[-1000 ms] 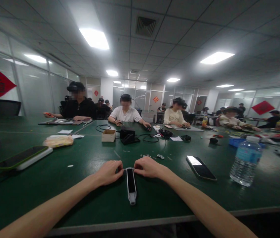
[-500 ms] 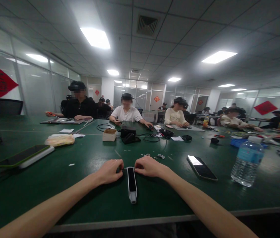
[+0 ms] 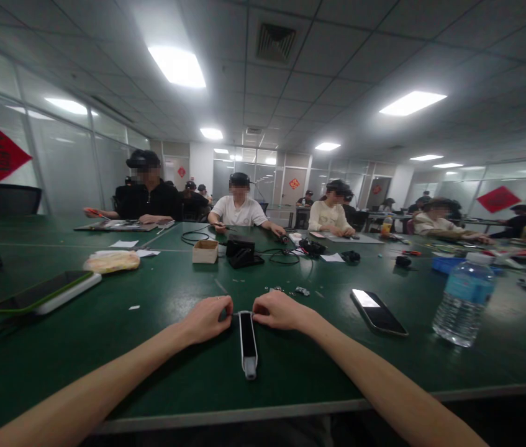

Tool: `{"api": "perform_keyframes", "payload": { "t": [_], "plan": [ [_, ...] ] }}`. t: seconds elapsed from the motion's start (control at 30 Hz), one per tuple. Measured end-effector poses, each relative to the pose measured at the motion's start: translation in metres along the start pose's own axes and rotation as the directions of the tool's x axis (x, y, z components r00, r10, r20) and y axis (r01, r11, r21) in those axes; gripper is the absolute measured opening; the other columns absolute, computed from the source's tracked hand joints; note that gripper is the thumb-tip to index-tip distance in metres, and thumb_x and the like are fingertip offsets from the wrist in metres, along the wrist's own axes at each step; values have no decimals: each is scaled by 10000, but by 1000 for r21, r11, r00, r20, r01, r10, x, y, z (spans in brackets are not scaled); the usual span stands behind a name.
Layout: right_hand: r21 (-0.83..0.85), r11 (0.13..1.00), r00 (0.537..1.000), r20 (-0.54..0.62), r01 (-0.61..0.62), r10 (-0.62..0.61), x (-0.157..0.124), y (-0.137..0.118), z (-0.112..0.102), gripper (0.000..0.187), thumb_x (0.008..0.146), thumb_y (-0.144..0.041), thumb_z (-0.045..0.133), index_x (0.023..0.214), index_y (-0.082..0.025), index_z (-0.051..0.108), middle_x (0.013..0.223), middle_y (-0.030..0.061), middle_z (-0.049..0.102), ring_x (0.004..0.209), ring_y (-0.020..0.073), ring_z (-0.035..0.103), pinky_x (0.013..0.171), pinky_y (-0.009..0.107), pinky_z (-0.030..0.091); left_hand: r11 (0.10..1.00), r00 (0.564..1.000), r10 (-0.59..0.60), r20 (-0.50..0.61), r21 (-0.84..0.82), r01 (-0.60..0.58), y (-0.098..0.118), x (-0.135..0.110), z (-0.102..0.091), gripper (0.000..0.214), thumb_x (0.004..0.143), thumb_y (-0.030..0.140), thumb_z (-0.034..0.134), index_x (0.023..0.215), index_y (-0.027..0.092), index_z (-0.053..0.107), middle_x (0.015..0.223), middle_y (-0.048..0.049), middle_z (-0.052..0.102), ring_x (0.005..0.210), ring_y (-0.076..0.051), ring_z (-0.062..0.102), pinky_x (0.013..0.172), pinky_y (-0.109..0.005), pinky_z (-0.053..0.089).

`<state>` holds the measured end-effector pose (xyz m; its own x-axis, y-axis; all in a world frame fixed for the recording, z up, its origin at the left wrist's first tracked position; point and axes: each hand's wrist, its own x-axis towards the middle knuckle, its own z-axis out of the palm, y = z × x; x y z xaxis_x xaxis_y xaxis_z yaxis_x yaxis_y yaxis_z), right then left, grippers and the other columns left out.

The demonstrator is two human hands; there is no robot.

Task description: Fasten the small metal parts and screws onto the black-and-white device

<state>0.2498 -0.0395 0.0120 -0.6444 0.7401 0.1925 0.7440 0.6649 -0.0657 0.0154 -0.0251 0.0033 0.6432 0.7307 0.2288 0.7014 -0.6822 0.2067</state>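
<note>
A slim black and white device [image 3: 246,343] lies lengthwise on the green table [image 3: 160,366], its far end between my hands. My left hand [image 3: 207,318] rests curled on the table at the device's far left corner, fingers pinched together. On the other side my right hand [image 3: 279,310] is also curled, fingertips pressed at the device's far right corner. What the fingertips pinch is too small to make out. A few small loose parts [image 3: 290,290] lie just beyond my hands.
A phone [image 3: 378,312] lies to the right, a water bottle [image 3: 462,300] further right. A phone on a white slab [image 3: 43,292] and a bagged item [image 3: 110,261] are at left. A small box [image 3: 205,251], black device and cables sit mid-table. Several people work along the far side.
My hands and the device stay as they were. The view has shifted slightly.
</note>
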Motion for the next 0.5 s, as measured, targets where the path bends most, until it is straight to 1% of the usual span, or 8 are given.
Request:
{"api": "perform_keyframes", "payload": {
  "t": [0.23, 0.33, 0.5],
  "plan": [
    [10, 1000, 1000, 15, -11, 11, 0, -4, -5, 190, 882, -307, 598, 930, -150, 692, 852, 51, 700, 728, 145, 608, 639, 233, 401, 999, 999, 29, -20, -21, -30, 0, 0, 1, 117, 832, 224, 521, 928, 203, 585, 829, -7, 637, 755, -175, 601, 669, -261, 424],
    [26, 999, 999, 23, -24, 23, 0, -5, -5, 193, 884, -308, 595, 932, -146, 690, 857, 53, 700, 733, 143, 610, 643, 230, 412, 999, 999, 39, -10, -18, -39, 1, 1, 0, 124, 848, 234, 517, 946, 204, 586, 841, -6, 638, 761, -171, 602, 678, -261, 431],
    [20, 1000, 998, 55, -13, 12, -1, -2, -10, 194, 863, -312, 620, 979, -168, 679, 872, 42, 696, 750, 147, 612, 652, 234, 421, 997, 998, 65, -6, -32, -65, -1, 2, 2, 121, 876, 257, 517, 959, 202, 585, 858, -11, 639, 752, -170, 604, 680, -263, 437]
  ]
}}
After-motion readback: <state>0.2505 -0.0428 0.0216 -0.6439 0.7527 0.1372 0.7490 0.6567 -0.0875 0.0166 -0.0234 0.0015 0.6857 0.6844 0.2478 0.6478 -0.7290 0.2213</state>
